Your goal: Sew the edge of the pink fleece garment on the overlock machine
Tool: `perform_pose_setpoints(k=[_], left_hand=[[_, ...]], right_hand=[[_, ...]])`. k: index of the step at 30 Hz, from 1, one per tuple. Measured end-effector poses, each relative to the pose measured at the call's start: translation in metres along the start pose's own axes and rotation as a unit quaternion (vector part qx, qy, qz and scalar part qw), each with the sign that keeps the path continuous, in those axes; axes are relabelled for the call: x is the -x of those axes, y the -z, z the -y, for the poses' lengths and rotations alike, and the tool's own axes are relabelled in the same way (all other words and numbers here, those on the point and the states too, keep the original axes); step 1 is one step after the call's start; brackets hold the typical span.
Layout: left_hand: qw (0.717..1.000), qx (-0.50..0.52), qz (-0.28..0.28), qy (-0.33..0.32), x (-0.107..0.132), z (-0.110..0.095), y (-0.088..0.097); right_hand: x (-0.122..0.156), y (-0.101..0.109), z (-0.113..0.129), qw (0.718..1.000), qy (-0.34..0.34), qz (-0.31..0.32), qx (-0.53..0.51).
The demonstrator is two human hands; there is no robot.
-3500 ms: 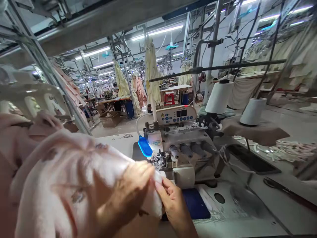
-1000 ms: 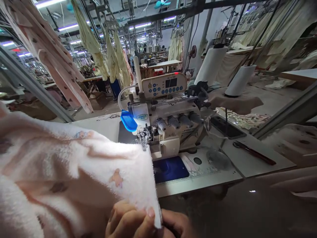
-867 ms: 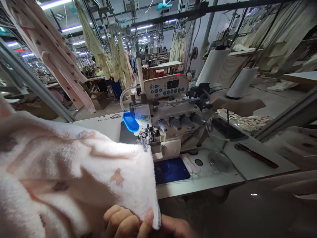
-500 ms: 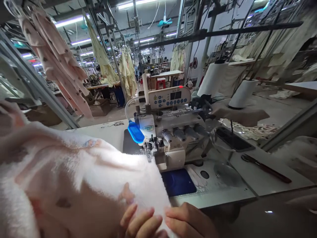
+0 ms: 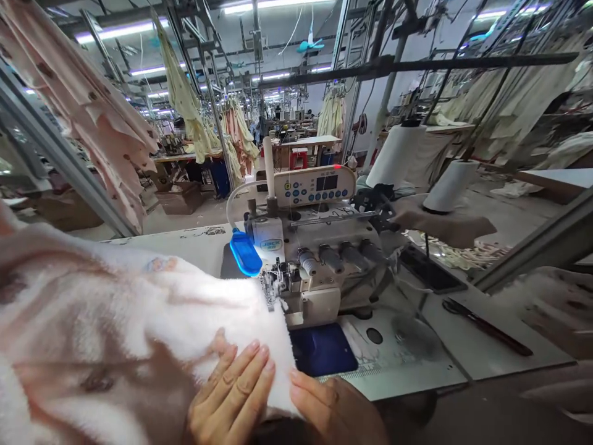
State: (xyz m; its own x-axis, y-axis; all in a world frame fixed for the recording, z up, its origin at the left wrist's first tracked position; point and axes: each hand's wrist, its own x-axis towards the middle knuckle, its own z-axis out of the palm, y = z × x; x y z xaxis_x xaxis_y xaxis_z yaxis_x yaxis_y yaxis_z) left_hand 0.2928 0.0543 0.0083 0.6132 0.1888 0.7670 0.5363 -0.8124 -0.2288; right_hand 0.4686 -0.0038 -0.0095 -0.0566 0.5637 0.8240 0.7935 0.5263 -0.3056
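Observation:
A fluffy pale pink fabric (image 5: 152,309) with small printed or sewn figures covers the left side of the table. Its right edge runs under the presser foot (image 5: 270,296) of an overlock sewing machine (image 5: 324,247). My left hand (image 5: 236,389) lies on the fabric near its front edge, fingers stretched out flat. Beside it, my right hand (image 5: 328,402) pinches the fabric's right edge between thumb and fingers; the thumb is hidden. A lamp lights the fabric around the needle.
Right of the fabric a dark blue plate (image 5: 324,349) lies on the white table (image 5: 398,377). Dark-handled thread snips (image 5: 486,324) rest farther right. White thread cones (image 5: 396,154) stand behind the machine. Pink garment pieces (image 5: 78,105) hang at upper left, near a slanted metal post (image 5: 69,148).
My left hand has moved up onto the fabric and flattened from curled fingers. My right hand still pinches the edge. The view has shifted slightly, so the machine appears farther left.

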Motion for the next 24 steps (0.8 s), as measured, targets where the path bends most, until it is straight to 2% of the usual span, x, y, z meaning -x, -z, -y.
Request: perform_pose_setpoints(k=[3,6,11,16,21,24], left_hand=[[0.999,0.001,0.035,-0.002,-0.003,0.004,0.006],[0.997,0.008,0.069,0.017,-0.008,0.006,0.007],[0.995,-0.003,0.092,0.039,-0.014,0.021,0.0],[0.983,-0.024,0.181,0.014,-0.025,0.044,-0.002],[0.974,-0.042,0.221,0.012,-0.038,0.06,-0.007],[0.972,-0.013,0.232,0.022,-0.047,0.068,-0.013]], right_hand=[[-0.006,0.002,-0.009,0.998,0.055,0.018,0.015],[-0.012,0.0,-0.013,0.999,0.031,0.009,-0.004],[-0.022,-0.009,-0.019,0.999,0.001,0.005,-0.045],[-0.038,-0.025,-0.035,0.998,0.015,-0.023,-0.051],[-0.051,-0.035,-0.04,0.998,-0.055,-0.02,0.005],[-0.052,-0.038,-0.038,0.995,-0.083,-0.03,0.036]])
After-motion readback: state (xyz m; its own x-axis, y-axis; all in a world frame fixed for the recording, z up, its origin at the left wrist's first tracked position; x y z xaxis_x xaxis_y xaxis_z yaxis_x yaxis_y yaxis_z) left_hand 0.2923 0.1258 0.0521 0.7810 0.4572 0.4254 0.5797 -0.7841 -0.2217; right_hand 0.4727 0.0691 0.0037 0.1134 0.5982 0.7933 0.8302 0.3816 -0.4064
